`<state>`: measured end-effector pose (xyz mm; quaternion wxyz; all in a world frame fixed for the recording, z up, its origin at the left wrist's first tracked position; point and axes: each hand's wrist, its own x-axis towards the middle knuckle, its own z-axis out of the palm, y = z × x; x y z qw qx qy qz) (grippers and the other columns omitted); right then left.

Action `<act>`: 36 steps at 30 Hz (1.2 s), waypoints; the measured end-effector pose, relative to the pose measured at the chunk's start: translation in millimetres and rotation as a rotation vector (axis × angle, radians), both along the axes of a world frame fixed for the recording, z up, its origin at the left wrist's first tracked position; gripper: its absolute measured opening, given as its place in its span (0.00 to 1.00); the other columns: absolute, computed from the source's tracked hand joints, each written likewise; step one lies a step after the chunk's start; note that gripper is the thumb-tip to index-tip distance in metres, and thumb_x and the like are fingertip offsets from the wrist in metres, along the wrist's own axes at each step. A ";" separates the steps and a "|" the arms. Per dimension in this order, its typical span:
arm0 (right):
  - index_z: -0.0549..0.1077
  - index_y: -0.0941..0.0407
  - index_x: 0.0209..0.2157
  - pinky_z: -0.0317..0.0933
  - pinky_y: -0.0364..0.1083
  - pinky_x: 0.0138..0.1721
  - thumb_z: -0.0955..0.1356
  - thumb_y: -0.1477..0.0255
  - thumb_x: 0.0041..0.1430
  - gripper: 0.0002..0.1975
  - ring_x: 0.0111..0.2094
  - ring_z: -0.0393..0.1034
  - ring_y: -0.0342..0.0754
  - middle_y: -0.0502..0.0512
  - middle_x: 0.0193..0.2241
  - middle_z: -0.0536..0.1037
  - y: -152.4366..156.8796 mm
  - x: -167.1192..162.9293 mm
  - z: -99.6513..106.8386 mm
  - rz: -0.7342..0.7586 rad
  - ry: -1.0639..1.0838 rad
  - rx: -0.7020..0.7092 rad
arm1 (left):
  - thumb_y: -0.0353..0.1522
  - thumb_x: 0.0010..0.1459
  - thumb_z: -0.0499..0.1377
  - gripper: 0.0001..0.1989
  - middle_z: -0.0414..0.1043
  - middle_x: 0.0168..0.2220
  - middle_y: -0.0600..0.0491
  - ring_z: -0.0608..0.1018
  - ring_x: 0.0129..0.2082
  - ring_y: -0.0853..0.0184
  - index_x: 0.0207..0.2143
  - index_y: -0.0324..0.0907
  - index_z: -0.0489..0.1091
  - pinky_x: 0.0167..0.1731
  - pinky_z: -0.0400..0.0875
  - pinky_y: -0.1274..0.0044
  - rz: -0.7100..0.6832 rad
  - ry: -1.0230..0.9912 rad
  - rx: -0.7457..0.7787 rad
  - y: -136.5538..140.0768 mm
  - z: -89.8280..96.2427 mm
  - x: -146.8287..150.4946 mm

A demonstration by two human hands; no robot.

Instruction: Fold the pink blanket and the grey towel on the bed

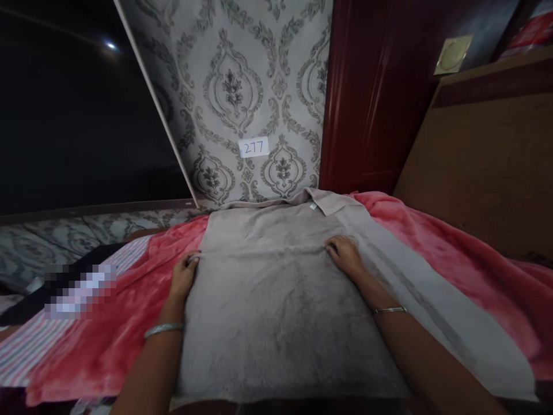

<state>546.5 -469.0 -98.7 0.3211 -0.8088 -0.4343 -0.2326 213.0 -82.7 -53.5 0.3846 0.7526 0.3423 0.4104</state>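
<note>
A grey, soft-piled cloth (276,311), which looks like a towel or small blanket, lies spread out in front of me. Its right side is doubled over as a paler strip (397,288), and a small white label (313,206) shows near its far edge. At the cloth's left edge, my left hand (185,275) pinches the fabric between thumb and fingers. My right hand (345,255) is closed on the cloth right of its middle, beside the paler strip. A shallow crease runs across the cloth between both hands.
Beneath the cloth is a red plush blanket (129,294), with a striped cloth (47,340) at far left. A large dark screen (86,109) stands at back left. Behind are a patterned wall with a paper marked 277 (254,147), a dark red panel (367,86) and a cardboard box (488,167).
</note>
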 end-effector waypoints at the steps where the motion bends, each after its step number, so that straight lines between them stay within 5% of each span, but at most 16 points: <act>1: 0.75 0.54 0.34 0.61 0.52 0.44 0.64 0.73 0.59 0.08 0.40 0.71 0.55 0.58 0.35 0.79 0.4 -0.3 0.5 -0.007 -0.003 0.009 | 0.40 0.45 0.59 0.17 0.79 0.44 0.48 0.77 0.49 0.55 0.36 0.42 0.75 0.57 0.67 0.64 0.000 0.000 0.005 0.1 -0.4 0.1; 9: 0.73 0.54 0.36 0.61 0.51 0.45 0.63 0.73 0.61 0.07 0.42 0.70 0.55 0.59 0.36 0.78 -0.5 -0.5 -2.9 -0.030 -0.006 -0.002 | 0.40 0.50 0.56 0.15 0.79 0.45 0.48 0.77 0.49 0.56 0.38 0.42 0.74 0.56 0.68 0.65 0.016 -0.004 0.132 3.8 -8.2 0.9; 20: 0.71 0.54 0.33 0.61 0.51 0.43 0.61 0.74 0.60 0.08 0.40 0.69 0.56 0.61 0.35 0.77 4.0 -9.0 -2.0 -0.066 -0.003 -0.041 | 0.30 0.55 0.51 0.06 0.75 0.38 0.44 0.76 0.43 0.56 0.34 0.44 0.67 0.49 0.72 0.63 0.151 -0.040 0.494 -14.5 -8.4 9.8; 28: 0.70 0.55 0.33 0.64 0.54 0.44 0.59 0.70 0.61 0.10 0.40 0.70 0.58 0.64 0.35 0.77 -15.6 -13.9 24.2 -0.081 -0.017 0.045 | 0.30 0.59 0.50 0.07 0.75 0.39 0.45 0.76 0.43 0.58 0.36 0.44 0.68 0.48 0.71 0.65 0.118 -0.089 0.665 -44.2 42.2 -0.7; 36: 0.69 0.53 0.36 0.66 0.52 0.42 0.60 0.66 0.61 0.10 0.38 0.72 0.55 0.60 0.35 0.77 -58.5 -28.5 86.2 -0.065 -0.045 0.165 | 0.29 0.59 0.51 0.07 0.74 0.36 0.48 0.75 0.40 0.59 0.37 0.44 0.69 0.44 0.69 0.67 0.181 -0.144 0.830 -69.3 105.0 -29.1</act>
